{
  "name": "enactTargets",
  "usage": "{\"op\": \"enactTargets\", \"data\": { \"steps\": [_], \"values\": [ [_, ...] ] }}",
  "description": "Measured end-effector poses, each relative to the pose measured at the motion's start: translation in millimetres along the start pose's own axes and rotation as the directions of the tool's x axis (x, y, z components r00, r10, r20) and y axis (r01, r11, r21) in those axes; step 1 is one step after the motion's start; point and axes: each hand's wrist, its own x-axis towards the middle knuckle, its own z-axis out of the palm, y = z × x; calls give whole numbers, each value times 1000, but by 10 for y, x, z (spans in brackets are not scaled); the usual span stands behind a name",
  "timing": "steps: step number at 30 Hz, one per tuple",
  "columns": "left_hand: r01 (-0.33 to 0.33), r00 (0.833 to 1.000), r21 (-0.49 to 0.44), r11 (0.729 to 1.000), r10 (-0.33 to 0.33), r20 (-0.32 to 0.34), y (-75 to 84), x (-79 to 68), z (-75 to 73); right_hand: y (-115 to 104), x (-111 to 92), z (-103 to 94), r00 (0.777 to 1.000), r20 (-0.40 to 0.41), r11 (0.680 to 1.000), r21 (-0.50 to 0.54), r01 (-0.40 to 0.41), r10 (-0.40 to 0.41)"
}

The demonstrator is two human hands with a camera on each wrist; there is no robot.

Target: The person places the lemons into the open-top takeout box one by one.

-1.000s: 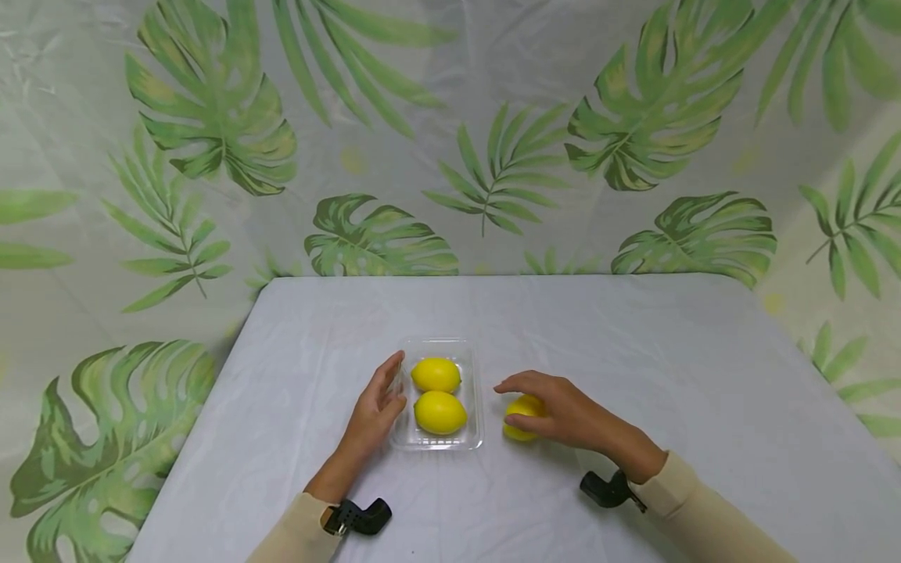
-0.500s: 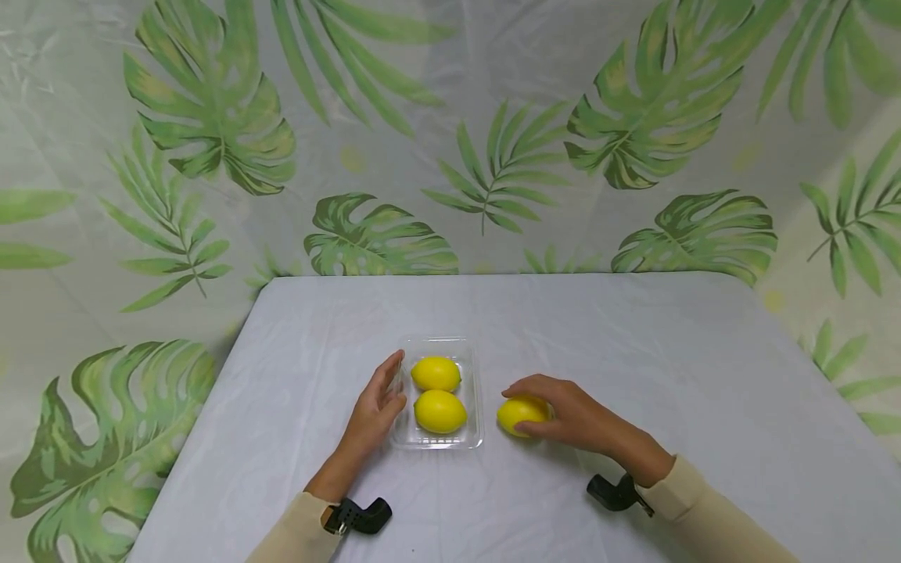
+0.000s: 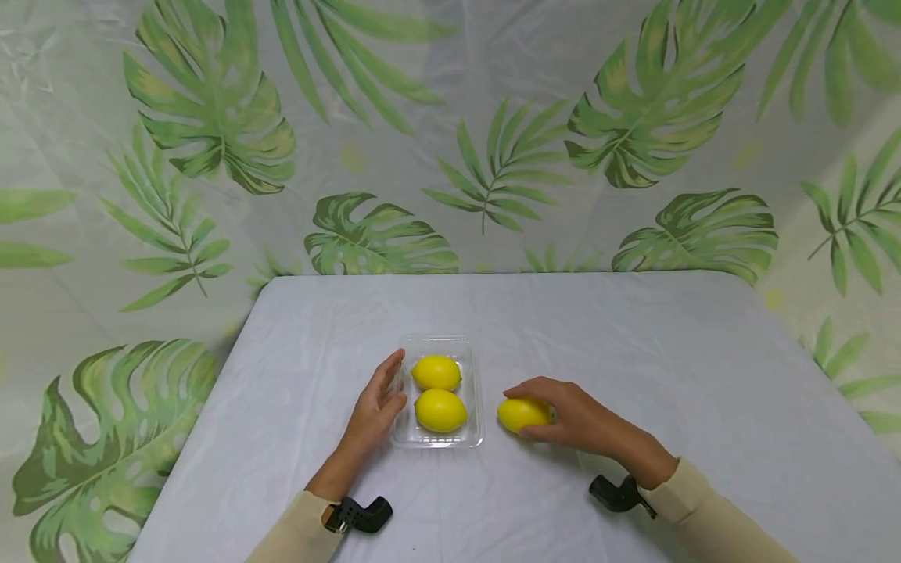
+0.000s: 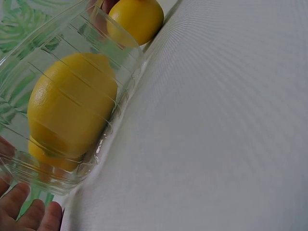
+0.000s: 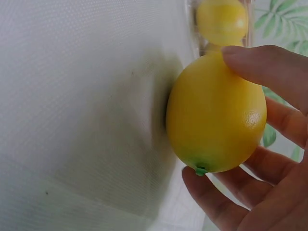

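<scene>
A clear plastic container (image 3: 477, 426) lies on the white-covered table, holding two yellow lemons, a far one (image 3: 436, 373) and a near one (image 3: 440, 411). My left hand (image 3: 369, 418) stands along the container's left side, fingers relaxed and fingertips at its wall. Through that clear wall, the left wrist view shows a lemon (image 4: 72, 103) close up. To the right of the container, my right hand (image 3: 580, 418) holds a third lemon (image 3: 521, 414), thumb on the near side and fingers round the far side. The green-tipped end of this lemon (image 5: 211, 115) shows in the right wrist view.
A white cloth (image 3: 633, 336) covers the table. Behind it hangs a pale sheet (image 3: 521, 70) printed with green leaves. Each wrist wears a black camera, one on the left (image 3: 362, 516) and one on the right (image 3: 614, 494).
The right hand has shifted slightly right and closed round the third lemon, which has turned so more of it shows. The left hand and the container have stayed put.
</scene>
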Motion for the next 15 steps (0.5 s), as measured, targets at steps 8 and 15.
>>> {"op": "enactTargets", "data": {
  "steps": [8,15],
  "values": [
    [-2,1000,-7,1000,2,3,-9,-3,2,4,-3,6,999,22,1000,7,-28,28],
    [-31,1000,-4,1000,31,2,-20,-1,-5,12,2,21,1000,6,1000,-3,-1,1]
  ]
}}
